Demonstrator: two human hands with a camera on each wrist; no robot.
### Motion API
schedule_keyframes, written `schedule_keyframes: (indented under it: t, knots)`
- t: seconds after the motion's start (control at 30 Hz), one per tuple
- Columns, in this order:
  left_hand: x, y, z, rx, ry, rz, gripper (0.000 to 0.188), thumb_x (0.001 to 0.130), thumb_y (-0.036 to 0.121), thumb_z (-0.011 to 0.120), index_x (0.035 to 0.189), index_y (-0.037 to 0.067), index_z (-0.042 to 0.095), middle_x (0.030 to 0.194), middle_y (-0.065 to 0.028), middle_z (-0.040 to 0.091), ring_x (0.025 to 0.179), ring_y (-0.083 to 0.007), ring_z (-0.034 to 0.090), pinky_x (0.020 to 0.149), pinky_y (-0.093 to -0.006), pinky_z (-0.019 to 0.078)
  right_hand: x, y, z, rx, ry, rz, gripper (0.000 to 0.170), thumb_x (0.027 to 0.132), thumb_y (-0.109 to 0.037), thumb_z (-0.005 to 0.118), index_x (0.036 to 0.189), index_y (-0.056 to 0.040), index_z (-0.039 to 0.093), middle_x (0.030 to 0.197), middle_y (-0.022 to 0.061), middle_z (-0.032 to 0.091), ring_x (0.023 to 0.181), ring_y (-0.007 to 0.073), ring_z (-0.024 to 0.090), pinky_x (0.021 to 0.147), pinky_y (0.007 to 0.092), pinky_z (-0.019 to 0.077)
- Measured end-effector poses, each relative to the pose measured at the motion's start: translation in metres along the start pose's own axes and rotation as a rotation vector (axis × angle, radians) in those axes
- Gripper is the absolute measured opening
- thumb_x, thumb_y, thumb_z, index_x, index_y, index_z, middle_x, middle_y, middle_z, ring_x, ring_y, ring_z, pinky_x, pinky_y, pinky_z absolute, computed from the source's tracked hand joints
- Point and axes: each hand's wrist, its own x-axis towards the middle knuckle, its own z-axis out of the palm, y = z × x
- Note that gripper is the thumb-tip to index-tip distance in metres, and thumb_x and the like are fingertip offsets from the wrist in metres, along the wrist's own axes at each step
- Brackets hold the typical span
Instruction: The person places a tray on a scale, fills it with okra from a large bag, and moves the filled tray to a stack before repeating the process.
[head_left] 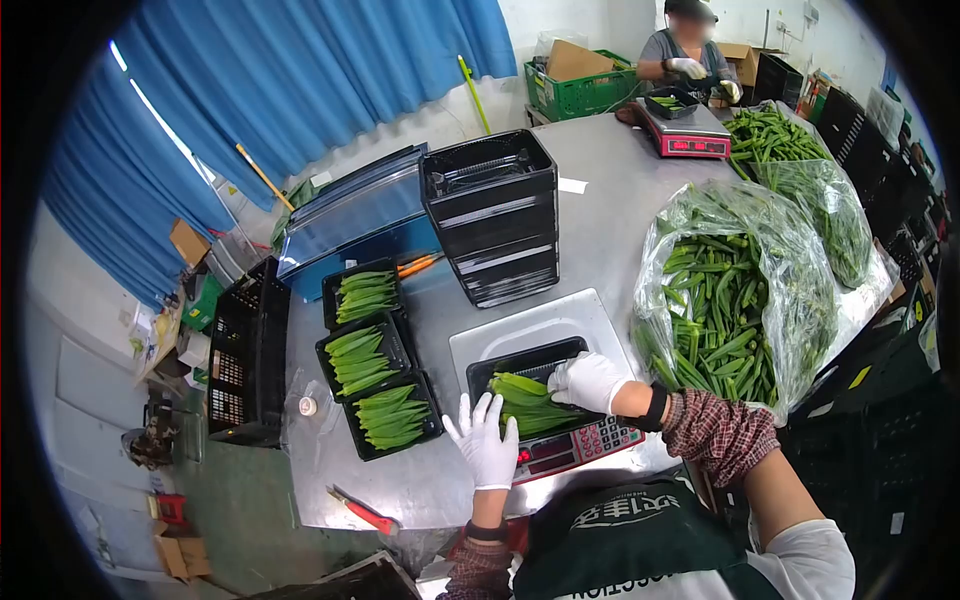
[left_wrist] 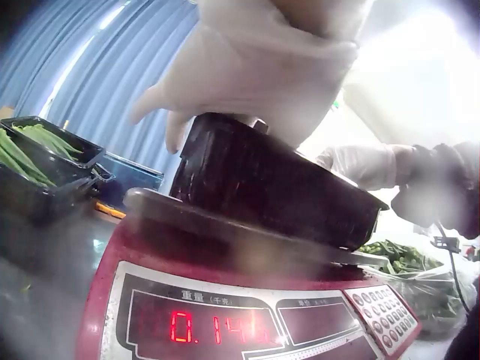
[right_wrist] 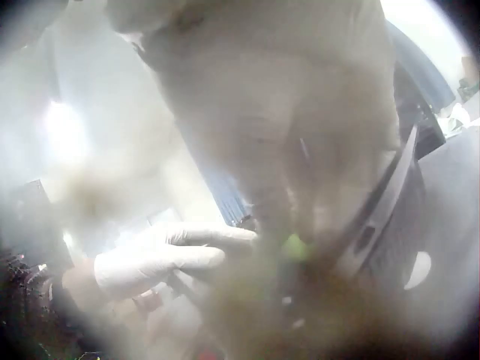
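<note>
A black plastic tray (head_left: 527,361) sits on the digital scale (head_left: 470,345), with a row of green okra (head_left: 530,404) laid in its left part. My gloved left hand (head_left: 484,445) is at the tray's near left corner, fingers straight and spread. In the left wrist view this hand (left_wrist: 247,71) lies over the tray's rim (left_wrist: 225,124). My gloved right hand (head_left: 590,383) is over the tray's right part, fingers curled. A blurred green okra tip (right_wrist: 297,247) shows at its fingertips in the right wrist view. The scale's red display (left_wrist: 214,328) is lit.
Three filled okra trays (head_left: 385,415) stand on the left. Behind the scale rises a stack of black trays (head_left: 495,215). A large clear bag of okra (head_left: 720,310) lies on the right. A red-handled knife (head_left: 368,514) lies near the front edge. Another person (head_left: 688,62) works at the far end.
</note>
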Motion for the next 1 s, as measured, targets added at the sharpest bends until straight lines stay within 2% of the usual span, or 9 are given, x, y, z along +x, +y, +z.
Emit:
schedule_keyframes:
  t: [0.07,0.27,0.57,0.7,0.8,0.9,0.93,0.97,1.0]
  knots:
    - [0.002,0.004,-0.004,0.07,0.012,0.009,0.045,0.08,0.02,0.064,0.123,0.01,0.058,0.129,-0.0065,0.054,0.133,-0.029,0.036,0.113,-0.055,0.01,0.002,0.003,0.008,-0.075,0.136,-0.057,0.021,0.075,-0.03,0.068,0.08,-0.0104,0.066,0.072,0.0081,0.063,0.071,0.0268,0.062,0.068,0.0368,0.0474]
    - [0.011,0.02,-0.012,0.029,0.091,0.013,0.049,0.079,0.018,0.066,0.126,0.009,0.055,0.128,-0.0057,0.054,0.132,-0.0274,0.037,0.113,-0.0542,0.0105,-0.01,-0.004,0.0,-0.474,0.317,-0.164,0.013,0.072,-0.024,0.064,0.068,-0.0135,0.058,0.065,0.0022,0.054,0.065,0.0195,0.056,0.061,0.0322,0.0427]
    - [0.021,0.03,0.0,-0.002,0.089,0.115,0.042,0.079,0.015,0.064,0.121,0.01,0.06,0.117,-0.0063,0.061,0.122,-0.0236,0.048,0.112,-0.0552,0.0145,-0.026,0.006,0.001,-0.107,0.458,-0.129,0.012,0.071,-0.021,0.062,0.063,-0.0137,0.058,0.062,0.0032,0.056,0.063,0.0218,0.06,0.058,0.036,0.0462]
    - [0.029,0.049,-0.003,-0.012,0.092,0.153,0.046,0.075,0.005,0.063,0.12,0.009,0.06,0.125,-0.0076,0.057,0.126,-0.0267,0.045,0.113,-0.0523,0.0154,-0.038,0.013,-0.01,-0.042,0.494,-0.111,0.012,0.072,-0.022,0.061,0.065,-0.0132,0.06,0.062,0.0047,0.057,0.063,0.0236,0.06,0.06,0.0378,0.0479]
    - [0.03,0.078,-0.005,-0.063,0.068,0.183,0.052,0.073,0.0,0.061,0.125,0.005,0.055,0.13,-0.0107,0.054,0.129,-0.0292,0.041,0.113,-0.0522,0.0139,-0.074,0.032,-0.031,-0.076,0.485,-0.14,0.012,0.073,-0.023,0.061,0.068,-0.0124,0.059,0.063,0.0037,0.055,0.061,0.0245,0.057,0.06,0.0388,0.0463]
    - [0.028,0.11,0.006,-0.139,0.115,0.264,0.058,0.074,0.0,0.06,0.131,0.004,0.049,0.133,-0.0141,0.05,0.13,-0.0302,0.04,0.113,-0.0515,0.0194,-0.165,0.056,-0.072,0.022,0.371,-0.115,0.012,0.076,-0.025,0.063,0.076,-0.0141,0.06,0.069,0.0053,0.055,0.066,0.0238,0.056,0.06,0.0373,0.047]
    - [0.025,0.121,0.012,-0.182,0.072,0.291,0.058,0.074,-0.001,0.06,0.131,0.003,0.049,0.132,-0.015,0.05,0.13,-0.0308,0.041,0.112,-0.0513,0.022,-0.199,0.057,-0.092,0.039,0.304,-0.038,0.01,0.078,-0.025,0.064,0.084,-0.0167,0.065,0.071,0.0035,0.057,0.068,0.0228,0.057,0.06,0.0361,0.0476]
    - [0.026,0.137,0.016,-0.258,0.033,0.334,0.054,0.074,-0.001,0.06,0.127,0.002,0.053,0.129,-0.0161,0.052,0.126,-0.0326,0.044,0.111,-0.0502,0.0248,-0.236,0.07,-0.086,0.111,0.371,-0.032,0.012,0.078,-0.024,0.067,0.089,-0.0194,0.069,0.072,0.0022,0.058,0.066,0.0226,0.058,0.058,0.0359,0.048]
    - [0.027,0.152,0.023,-0.333,-0.018,0.375,0.051,0.074,-0.001,0.061,0.124,0.002,0.055,0.125,-0.016,0.055,0.123,-0.0334,0.047,0.109,-0.0492,0.0282,-0.273,0.073,-0.091,0.114,0.302,0.075,0.011,0.076,-0.024,0.069,0.086,-0.0197,0.069,0.071,0.0023,0.059,0.065,0.0228,0.058,0.057,0.0355,0.0481]
